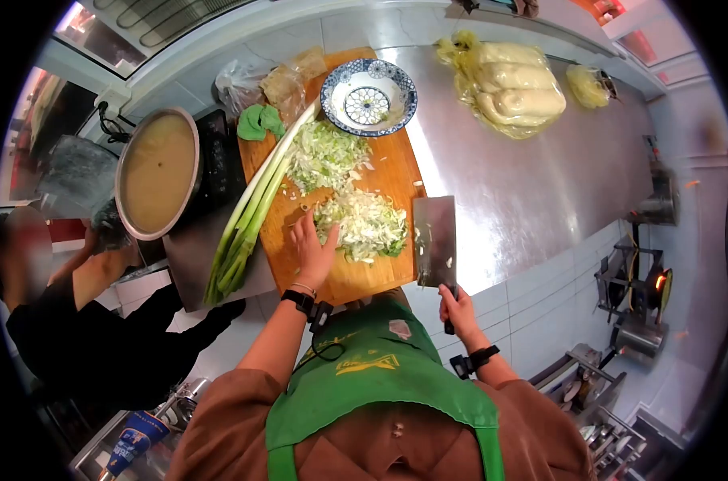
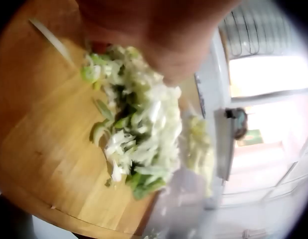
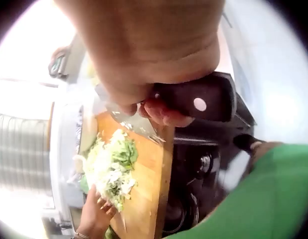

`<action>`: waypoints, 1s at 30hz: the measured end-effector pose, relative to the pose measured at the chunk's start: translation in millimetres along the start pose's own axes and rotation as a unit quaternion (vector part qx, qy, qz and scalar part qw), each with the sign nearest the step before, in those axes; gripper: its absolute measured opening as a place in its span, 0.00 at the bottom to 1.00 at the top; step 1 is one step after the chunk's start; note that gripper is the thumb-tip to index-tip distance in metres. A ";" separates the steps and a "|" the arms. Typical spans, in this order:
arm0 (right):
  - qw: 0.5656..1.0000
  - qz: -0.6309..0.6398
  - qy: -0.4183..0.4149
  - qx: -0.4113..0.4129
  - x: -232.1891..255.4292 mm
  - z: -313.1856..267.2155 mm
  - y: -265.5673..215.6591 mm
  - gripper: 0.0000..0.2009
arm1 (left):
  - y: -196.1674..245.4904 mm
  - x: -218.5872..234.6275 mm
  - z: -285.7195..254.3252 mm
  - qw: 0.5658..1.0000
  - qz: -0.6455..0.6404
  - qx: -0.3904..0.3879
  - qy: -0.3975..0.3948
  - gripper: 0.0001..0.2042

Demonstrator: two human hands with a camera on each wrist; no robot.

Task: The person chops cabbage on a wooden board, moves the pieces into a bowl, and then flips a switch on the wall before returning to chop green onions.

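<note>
My left hand [image 1: 314, 248] is at the left side of a heap of chopped cabbage-like greens [image 1: 364, 223], its fingers spread at the heap's edge. In the left wrist view the hand overlaps the top of that heap. My right hand [image 1: 458, 311] grips the black handle of a cleaver [image 1: 436, 240]. The broad blade lies along the right edge of the wooden cutting board [image 1: 296, 272], with bits of chopped greens stuck to it. Another chopped heap [image 1: 328, 156] is farther back on the board. Long green onions [image 1: 255, 204] stretch along the board's left side.
A blue-and-white patterned bowl [image 1: 356, 68] stands at the board's far end. Left of the board is a large pot of cloudy liquid [image 1: 159, 172]. Bagged pale rolls [image 1: 516, 80] lie on the steel counter [image 1: 516, 188]. Another person [image 1: 99, 329] is at the left.
</note>
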State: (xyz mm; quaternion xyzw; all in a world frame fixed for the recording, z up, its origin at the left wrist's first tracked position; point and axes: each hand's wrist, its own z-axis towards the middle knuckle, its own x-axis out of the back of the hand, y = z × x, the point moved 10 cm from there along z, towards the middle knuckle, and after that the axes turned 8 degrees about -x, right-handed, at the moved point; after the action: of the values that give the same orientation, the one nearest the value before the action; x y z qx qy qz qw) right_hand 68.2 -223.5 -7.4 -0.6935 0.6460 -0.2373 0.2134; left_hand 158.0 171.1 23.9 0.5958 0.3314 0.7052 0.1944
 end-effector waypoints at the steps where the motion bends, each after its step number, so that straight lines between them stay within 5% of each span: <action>1: 0.998 0.054 -0.007 -0.027 -4.6 0.5 18.7 0.13 | -9.6 -5.0 -3.9 0.998 -0.019 0.057 -0.014 0.35; 8: 0.989 0.100 -0.105 -0.020 -110.8 16.2 15.7 0.13 | 10.3 -50.8 16.0 0.989 -0.043 0.107 -0.090 0.46; 13: 0.991 0.067 -0.117 0.008 -117.0 28.2 -17.7 0.12 | 2.5 -53.9 28.3 0.974 -0.197 0.088 -0.067 0.45; 15: 0.987 -0.104 -0.034 0.118 -94.3 28.6 -47.5 0.14 | 12.2 -37.3 26.8 0.963 -0.253 0.066 -0.063 0.40; 17: 0.928 -0.287 0.041 0.234 -78.3 19.0 -84.4 0.15 | 32.0 -28.3 24.9 0.962 -0.234 -0.015 -0.137 0.33; 18: 0.910 -0.344 0.059 0.226 -71.6 15.2 -98.6 0.15 | 29.4 -29.0 20.7 0.968 -0.190 -0.101 -0.127 0.29; 22: 0.840 -0.467 0.109 0.252 -54.4 15.1 -158.1 0.14 | 7.7 -10.8 22.8 0.988 -0.066 -0.112 -0.081 0.28; 24: 0.816 -0.503 0.114 0.263 -52.0 29.5 -178.8 0.13 | -40.3 -19.4 38.0 0.995 -0.094 0.020 -0.019 0.27; 28: 0.826 -0.488 0.047 0.278 -72.8 54.6 -190.8 0.12 | -35.3 -49.4 75.2 0.973 -0.198 0.109 -0.053 0.31; 30: 0.840 -0.477 -0.033 0.257 -89.5 55.2 -185.7 0.13 | -30.6 -61.5 75.3 0.917 -0.329 0.216 -0.061 0.35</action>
State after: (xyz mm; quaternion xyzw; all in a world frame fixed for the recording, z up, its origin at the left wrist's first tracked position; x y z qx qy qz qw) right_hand 244.4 -121.1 55.7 -0.8433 0.1436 -0.4446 0.2655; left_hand 240.5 169.3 -36.0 0.5222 0.6408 0.4749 0.3020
